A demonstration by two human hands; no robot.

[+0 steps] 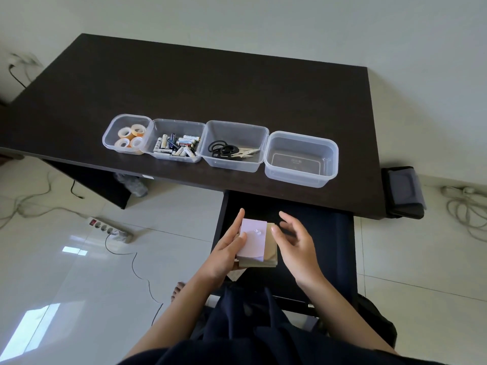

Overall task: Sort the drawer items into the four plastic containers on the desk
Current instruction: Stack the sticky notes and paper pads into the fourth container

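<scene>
Above the open dark drawer (324,248), my left hand (228,250) grips a stack of sticky-note pads (257,246), pale pink on top and tan beneath. My right hand (296,246) hovers at the stack's right edge, fingers apart, thumb touching the tan pad. On the desk stand a row of clear plastic containers: the leftmost (110,133) holds tape rolls (130,138), the second (158,123) batteries (176,147), the third (261,133) scissors (229,151), and the rightmost (333,154) holds nothing.
The dark desk (210,83) stretches behind the containers. A power strip (109,227) and cables lie on the tiled floor at left. A dark bag (403,191) sits by the desk's right edge, more cables (463,204) beyond it.
</scene>
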